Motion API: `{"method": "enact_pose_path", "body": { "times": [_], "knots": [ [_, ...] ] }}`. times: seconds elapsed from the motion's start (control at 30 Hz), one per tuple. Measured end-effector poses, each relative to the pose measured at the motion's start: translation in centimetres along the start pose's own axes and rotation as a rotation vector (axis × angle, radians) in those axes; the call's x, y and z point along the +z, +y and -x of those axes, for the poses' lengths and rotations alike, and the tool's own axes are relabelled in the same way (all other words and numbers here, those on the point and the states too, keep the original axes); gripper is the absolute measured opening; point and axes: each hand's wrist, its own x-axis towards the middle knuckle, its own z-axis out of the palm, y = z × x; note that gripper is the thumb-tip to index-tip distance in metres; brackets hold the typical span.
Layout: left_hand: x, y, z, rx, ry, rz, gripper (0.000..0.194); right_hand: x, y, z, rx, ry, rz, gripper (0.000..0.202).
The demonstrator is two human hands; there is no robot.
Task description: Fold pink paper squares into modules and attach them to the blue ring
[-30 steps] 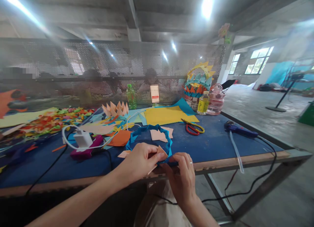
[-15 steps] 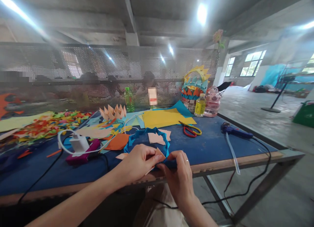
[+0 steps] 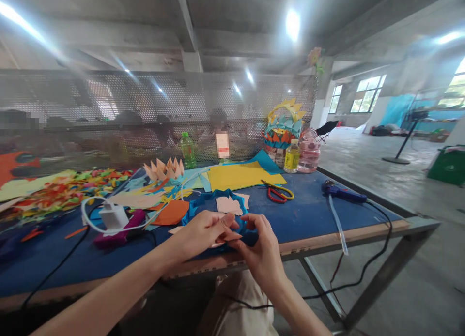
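My left hand (image 3: 209, 232) is closed on a small folded piece of peach paper (image 3: 228, 236) at the table's front edge. Thumb and fingers of my right hand (image 3: 259, 236) pinch the same piece from the other side. Just behind and partly under my hands lies a ring of folded blue paper (image 3: 207, 196), whose near side they mostly hide. Peach paper pieces (image 3: 228, 205) lie within and beside the far right of the ring. Another peach scrap (image 3: 175, 230) shows left of my left wrist.
Orange paper (image 3: 170, 213), a purple power strip (image 3: 136, 220) and a white charger (image 3: 113, 215) lie left. Yellow sheets (image 3: 243, 175), scissors (image 3: 278, 194) and a glue gun (image 3: 343, 191) lie behind and right. A peach paper crown (image 3: 164, 170) and bottles (image 3: 291, 157) stand farther back.
The peach piece has gone from standing up as a point to lying flatter between my fingers. My right hand has moved in against it, closer to my left. The view has shifted slightly.
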Motion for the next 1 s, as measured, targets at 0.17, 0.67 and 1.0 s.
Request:
{"method": "enact_pose_path", "body": {
  "times": [0.17,0.67,1.0],
  "knots": [
    [-0.5,-0.2,-0.3,-0.126,-0.049,0.114,0.061,-0.2,-0.1,-0.4,-0.06,-0.057,0.043,0.029],
    [-2.5,3.5,1.2,0.208,0.08,-0.335,0.053,-1.2,-0.3,-1.3,-0.196,-0.157,0.128,0.051],
    [2.4,0.4,9.9,0.439,0.457,-0.423,0.018,-2.0,0.1,-5.0,-0.253,-0.486,0.017,0.08]
  ]
}}
